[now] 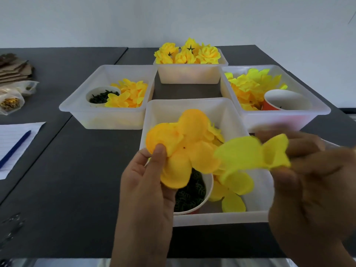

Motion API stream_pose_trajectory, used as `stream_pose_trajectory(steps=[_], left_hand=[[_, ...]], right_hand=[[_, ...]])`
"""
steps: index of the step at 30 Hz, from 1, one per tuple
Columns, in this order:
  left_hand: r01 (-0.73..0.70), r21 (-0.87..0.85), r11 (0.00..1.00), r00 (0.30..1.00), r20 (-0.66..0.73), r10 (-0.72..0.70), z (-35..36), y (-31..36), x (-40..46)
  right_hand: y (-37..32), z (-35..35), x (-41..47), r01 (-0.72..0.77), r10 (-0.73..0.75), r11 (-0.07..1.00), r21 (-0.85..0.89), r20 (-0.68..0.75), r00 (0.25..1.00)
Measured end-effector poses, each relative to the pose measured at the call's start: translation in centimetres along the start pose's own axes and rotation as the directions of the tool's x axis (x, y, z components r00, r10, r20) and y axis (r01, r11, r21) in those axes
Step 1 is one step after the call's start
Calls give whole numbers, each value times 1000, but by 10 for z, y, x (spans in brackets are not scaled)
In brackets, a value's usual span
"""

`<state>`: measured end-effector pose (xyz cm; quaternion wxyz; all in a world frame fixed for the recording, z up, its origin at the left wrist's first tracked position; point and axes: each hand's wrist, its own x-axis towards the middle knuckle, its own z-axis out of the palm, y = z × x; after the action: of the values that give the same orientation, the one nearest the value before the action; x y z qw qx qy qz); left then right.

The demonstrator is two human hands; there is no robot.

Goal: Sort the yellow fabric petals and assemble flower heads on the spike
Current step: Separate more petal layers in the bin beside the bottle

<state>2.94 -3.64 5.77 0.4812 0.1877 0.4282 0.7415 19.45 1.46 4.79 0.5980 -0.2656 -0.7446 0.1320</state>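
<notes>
My left hand (146, 182) pinches a large orange-yellow fabric petal layer (185, 147) by its left lobe, held flat over the near white tray (212, 218). My right hand (308, 180), blurred, pinches a lighter yellow petal layer (254, 153) just to the right of the first. Under them, inside the near tray, stands a paper cup of dark green parts (192, 195) beside loose yellow petals (233, 199). No spike is visible.
A left tray (77, 106) holds petals and a cup of green pieces. A right tray (316, 108) holds petals and an orange cup (285, 101). A far tray (190, 74) holds finished yellow flower heads (188, 53). Paper and a blue pen (15, 149) lie at left.
</notes>
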Motion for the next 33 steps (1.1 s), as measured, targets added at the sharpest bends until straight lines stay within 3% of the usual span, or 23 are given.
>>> stream_pose_trajectory(steps=[3,5,8,12,14,16,18,20,21,23,25,29,31,33], left_hand=[[-90,34,995,991,-93,93,-10,3,4],[-159,133,978,979,-109,173,-13,0,2],[-228,252,941,955,-130,267,-15,-3,0],[-285,331,900,925,-152,348,-19,-6,-2],[-311,369,876,912,-145,385,-18,-8,-3],[-344,401,849,899,-121,421,-16,-10,-5],[-387,443,808,877,-93,471,-14,-13,-5],[-423,497,758,855,-58,515,-10,-15,-7],[-430,512,744,850,-48,525,-7,-16,-9],[-419,495,761,865,-38,501,0,-20,-12],[-382,452,806,897,-27,441,4,-23,-15],[-272,340,900,957,2,288,2,-19,-14],[-110,151,982,994,28,107,-3,-18,-11],[58,-50,997,995,83,-54,-8,-14,-7]], right_hand=[[1,-2,8,-161,161,983,-93,-8,987],[6,1,15,-265,286,948,-175,108,952],[16,8,25,-397,456,884,-247,269,849],[21,8,36,-575,588,799,-176,427,687],[22,9,43,-602,593,780,-169,508,625],[24,12,46,-515,575,809,-282,557,599],[21,17,44,-283,520,836,-471,512,683],[6,23,40,-200,387,879,-434,402,829],[-3,27,38,-242,370,905,-350,369,852],[-17,36,31,-390,424,905,-166,388,818],[-24,44,23,-450,445,888,-95,423,790],[-26,47,21,-347,335,937,-33,358,871],[-25,45,20,-279,259,960,8,343,903],[-25,40,19,-247,196,961,121,330,923]])
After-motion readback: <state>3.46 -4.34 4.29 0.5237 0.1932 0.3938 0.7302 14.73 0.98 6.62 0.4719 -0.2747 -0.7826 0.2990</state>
